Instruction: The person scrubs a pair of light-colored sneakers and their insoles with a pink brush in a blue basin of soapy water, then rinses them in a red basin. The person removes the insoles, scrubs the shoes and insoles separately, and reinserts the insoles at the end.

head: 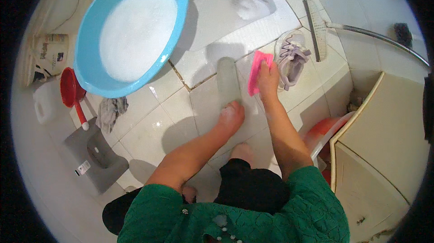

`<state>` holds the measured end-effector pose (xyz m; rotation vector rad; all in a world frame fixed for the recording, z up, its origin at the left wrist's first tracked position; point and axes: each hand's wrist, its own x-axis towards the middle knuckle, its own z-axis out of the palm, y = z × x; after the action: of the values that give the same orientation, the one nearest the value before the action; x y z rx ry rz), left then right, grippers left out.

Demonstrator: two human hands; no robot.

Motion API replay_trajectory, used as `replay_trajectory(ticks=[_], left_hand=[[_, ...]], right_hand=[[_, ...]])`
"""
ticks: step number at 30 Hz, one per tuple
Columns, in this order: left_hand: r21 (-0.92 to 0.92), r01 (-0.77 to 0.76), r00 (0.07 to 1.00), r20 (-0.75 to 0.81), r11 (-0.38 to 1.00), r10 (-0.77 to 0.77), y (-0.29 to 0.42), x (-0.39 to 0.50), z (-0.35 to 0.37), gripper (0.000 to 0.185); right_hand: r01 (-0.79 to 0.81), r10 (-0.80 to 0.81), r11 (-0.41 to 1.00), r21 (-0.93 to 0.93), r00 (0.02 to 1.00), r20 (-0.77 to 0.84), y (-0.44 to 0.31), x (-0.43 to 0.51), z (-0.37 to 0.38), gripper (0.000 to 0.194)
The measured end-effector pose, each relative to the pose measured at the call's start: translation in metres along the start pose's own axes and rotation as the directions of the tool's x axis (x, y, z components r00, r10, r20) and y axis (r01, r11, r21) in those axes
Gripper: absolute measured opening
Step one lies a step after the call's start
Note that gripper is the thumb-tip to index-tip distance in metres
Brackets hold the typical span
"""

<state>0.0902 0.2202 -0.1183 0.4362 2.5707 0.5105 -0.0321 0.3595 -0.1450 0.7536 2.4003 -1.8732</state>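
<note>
My left hand [232, 118] grips one end of a long, pale grey-green shoe insole [228, 78] above the tiled floor. My right hand [269, 78] holds a bright pink scrubbing brush or pad [256, 73]; its exact kind is unclear. A pale lilac-grey lace-up sneaker [292, 58] lies on the tiles just beyond my right hand, its opening facing up. To the upper left stands a large light-blue plastic basin [184, 2] with white suds [139, 36] in it.
A white squat toilet pan [217, 22] lies ahead. A floor squeegee [315, 29] leans at the right, above a cream cabinet [383, 124]. At the left are a red dipper [69, 89], a grey rag [111, 112], a white jug [47, 102] and a grey plastic container [98, 155].
</note>
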Motion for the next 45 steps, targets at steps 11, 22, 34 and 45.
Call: replay_trajectory(ticks=[11, 22, 34, 45], left_hand=[[-0.298, -0.078, 0.936, -0.350, 0.951, -0.033, -0.005, -0.003, -0.019, 0.011], [-0.985, 0.016, 0.799, 0.115, -0.171, -0.590, -0.040, -0.068, -0.027, 0.017], [0.134, -0.032, 0.978, -0.198, 0.990, 0.059, -0.071, -0.087, 0.013, 0.056], [-0.018, 0.004, 1.000, -0.011, 1.000, -0.004, -0.073, -0.082, 0.001, 0.080]], right_hand=[[0.074, -0.072, 0.990, 0.123, 0.997, -0.019, -0.023, -0.016, -0.010, 0.021], [0.025, -0.040, 0.936, 0.351, 0.999, 0.034, -0.058, -0.038, -0.026, 0.017], [0.728, -0.173, 0.497, -0.472, 0.616, 0.769, -0.023, -0.125, 0.057, 0.023], [0.796, -0.273, 0.516, -0.316, 0.503, 0.820, -0.068, -0.044, 0.043, 0.024]])
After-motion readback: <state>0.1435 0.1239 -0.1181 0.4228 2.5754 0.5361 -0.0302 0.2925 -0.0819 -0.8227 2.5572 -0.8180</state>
